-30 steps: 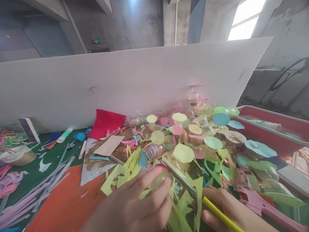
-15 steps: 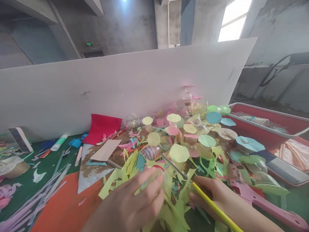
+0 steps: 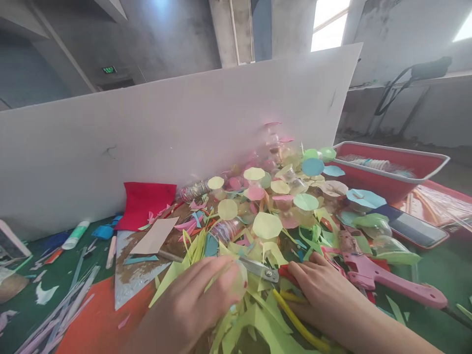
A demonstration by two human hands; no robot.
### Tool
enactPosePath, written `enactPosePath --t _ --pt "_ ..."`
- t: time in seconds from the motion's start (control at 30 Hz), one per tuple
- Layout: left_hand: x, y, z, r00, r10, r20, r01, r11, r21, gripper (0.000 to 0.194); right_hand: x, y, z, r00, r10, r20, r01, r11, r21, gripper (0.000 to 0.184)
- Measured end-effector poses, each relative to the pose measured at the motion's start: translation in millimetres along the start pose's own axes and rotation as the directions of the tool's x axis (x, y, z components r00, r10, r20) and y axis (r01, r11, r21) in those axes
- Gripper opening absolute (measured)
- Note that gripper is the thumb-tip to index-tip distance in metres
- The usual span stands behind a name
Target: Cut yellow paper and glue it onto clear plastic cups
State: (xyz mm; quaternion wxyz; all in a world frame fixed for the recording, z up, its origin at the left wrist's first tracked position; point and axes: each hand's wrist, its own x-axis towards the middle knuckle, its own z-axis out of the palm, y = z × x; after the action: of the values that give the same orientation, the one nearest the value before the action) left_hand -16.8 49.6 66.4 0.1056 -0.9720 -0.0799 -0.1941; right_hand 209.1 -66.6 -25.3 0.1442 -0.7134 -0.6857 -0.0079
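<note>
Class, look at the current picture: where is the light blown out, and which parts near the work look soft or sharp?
Head view: the window is burnt out to white, with a bluish glow at the top edge; also in the head view, the left hand looks blurred, while the scissors are crisper at the pivot.

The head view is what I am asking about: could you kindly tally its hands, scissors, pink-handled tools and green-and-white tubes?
Hands, left hand and right hand: 2
Pairs of scissors: 1
Pink-handled tool: 1
Green-and-white tube: 1
Total: 5
</note>
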Motion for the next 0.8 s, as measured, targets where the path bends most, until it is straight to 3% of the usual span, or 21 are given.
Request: enactPosePath --t 0.17,0.27,0.37,0.57,0.8 --pt "-4.3 -1.1 11.3 0.989 -0.072 0.131 0.083 0.993 -0.084 0.024 -0.5 -0.8 1.0 0.990 -0.081 -0.118 0.074 0.996 -0.057 0.026" --pt "-7.7 0.6 18.4 0.958 -0.125 0.259 0.168 0.974 -0.153 0.023 0.6 -0.3 -0.6 0.979 -0.109 -0.171 0.097 0.992 -0.081 0.030" --pt "-10.9 1.6 25.3 0.935 -0.162 0.316 0.221 0.962 -0.160 0.026 0.0 -0.4 -4.3 0.965 -0.131 -0.226 0.109 0.988 -0.106 0.030" --pt "-8.4 9.8 28.4 0.978 -0.100 0.185 0.117 0.990 -0.079 0.036 -3.2 -6.1 -7.3 0.938 -0.200 -0.282 0.184 0.979 -0.084 0.028" --pt "-2.0 20.7 29.3 0.983 0.002 0.184 0.011 0.997 -0.073 0.034 -5.5 -8.9 -8.5 0.894 -0.275 -0.353 0.230 0.959 -0.164 0.019"
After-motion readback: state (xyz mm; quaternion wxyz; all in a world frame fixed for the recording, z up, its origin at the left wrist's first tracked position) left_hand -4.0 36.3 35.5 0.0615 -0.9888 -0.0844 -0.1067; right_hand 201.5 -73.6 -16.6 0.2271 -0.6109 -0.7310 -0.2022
